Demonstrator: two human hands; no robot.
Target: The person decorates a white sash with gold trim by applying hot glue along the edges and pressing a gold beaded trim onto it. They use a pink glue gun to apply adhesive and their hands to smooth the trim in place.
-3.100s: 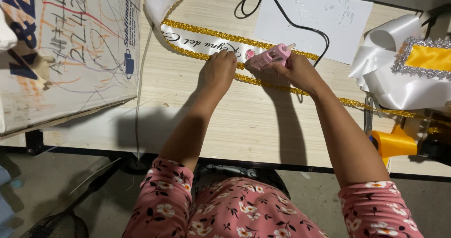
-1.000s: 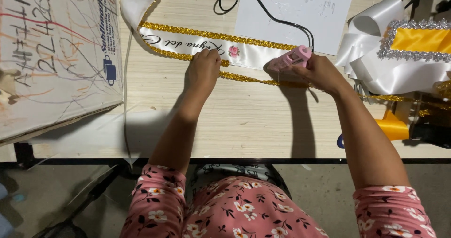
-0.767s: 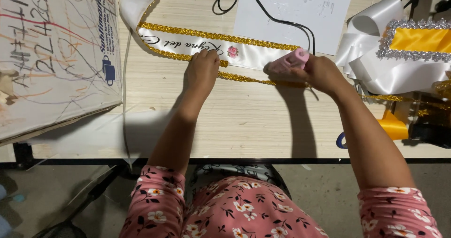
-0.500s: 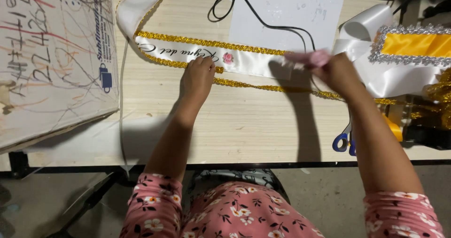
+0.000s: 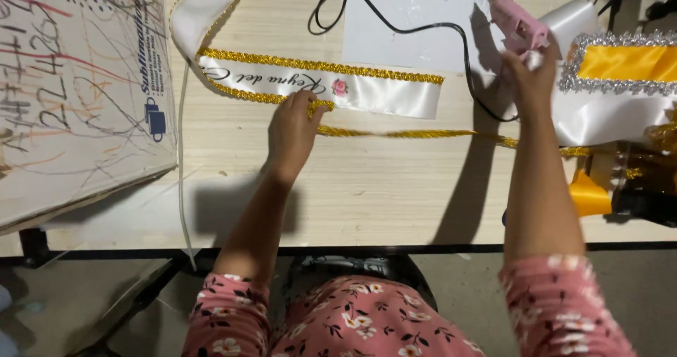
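The white sash [image 5: 317, 85] is lying flat on the worktop [image 5: 381, 188], its long axis running left to right. Its lower edge is being pressed down by the left hand [image 5: 293, 128], fingers spread flat over the gold braid [image 5: 395, 133], nothing gripped. From there the loose braid is trailing rightward, apart from the sash edge. The pink glue gun [image 5: 518, 22] is being gripped by the closed fingers of the right hand [image 5: 529, 75], raised well right of the sash, beside the white paper sheet [image 5: 416, 19]. The left hand is the nearer one.
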